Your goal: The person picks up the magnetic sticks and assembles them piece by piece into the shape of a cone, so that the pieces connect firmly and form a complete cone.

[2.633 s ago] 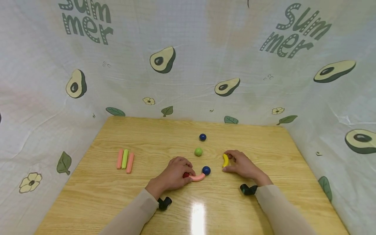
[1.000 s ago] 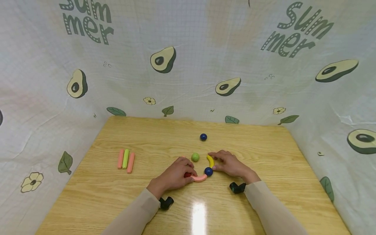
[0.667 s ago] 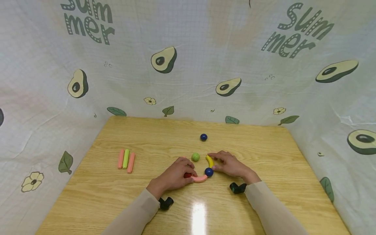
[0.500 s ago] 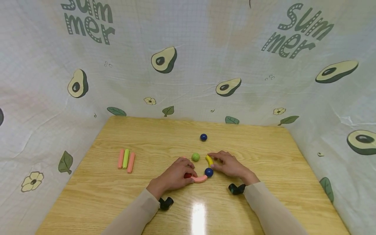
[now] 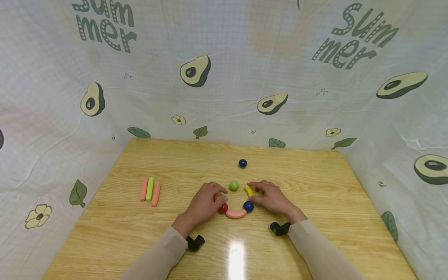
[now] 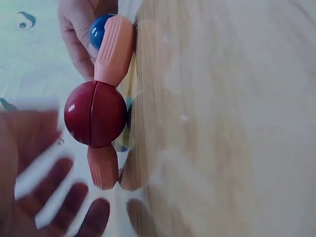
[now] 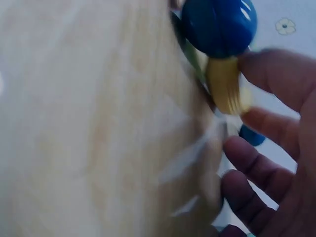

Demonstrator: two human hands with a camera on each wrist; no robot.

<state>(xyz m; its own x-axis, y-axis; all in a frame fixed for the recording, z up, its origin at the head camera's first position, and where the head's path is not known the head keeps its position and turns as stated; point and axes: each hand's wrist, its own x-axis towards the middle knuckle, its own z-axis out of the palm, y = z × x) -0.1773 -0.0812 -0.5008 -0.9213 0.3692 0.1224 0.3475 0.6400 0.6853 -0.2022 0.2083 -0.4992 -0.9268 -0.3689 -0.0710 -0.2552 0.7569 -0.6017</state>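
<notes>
Sticks: pink stick (image 5: 144, 189), green stick (image 5: 149, 189), other pink stick (image 5: 156, 193), side by side at the left of the desk (image 5: 297, 167), off on their own.
Left hand (image 5: 204, 202): fingers loosely spread and a bit bent, no grip on anything that I can see. It's right by the stub (image 6: 102, 169) and the red ball (image 5: 223, 209).
Stub: pink, touching the red ball, mostly hidden by the hand from above.
Red ball: sits between the stub and the pink arc (image 5: 236, 214). Glossy, so I'd guess slippery; hold it across the middle.
Green ball (image 5: 233, 186): loose, just beside the left fingertips.
Pink arc: bridges the red ball and the near blue ball (image 5: 248, 206). Ribbed, looks like stiff plastic, probably light; I'd grab it mid-curve.
Far blue ball (image 5: 243, 163): alone toward the back. Likely rolls if nudged.
Near blue ball: at the pink arc's right end.
Yellow arc (image 5: 249, 190): just beyond the near blue ball; can't tell for sure if they touch. Probably light, rigid, not fragile; its ridged sides should grip best.
Right hand (image 5: 273, 197): thumb and index pinch the yellow arc near its ends; other fingers bent, holding nothing.
</notes>
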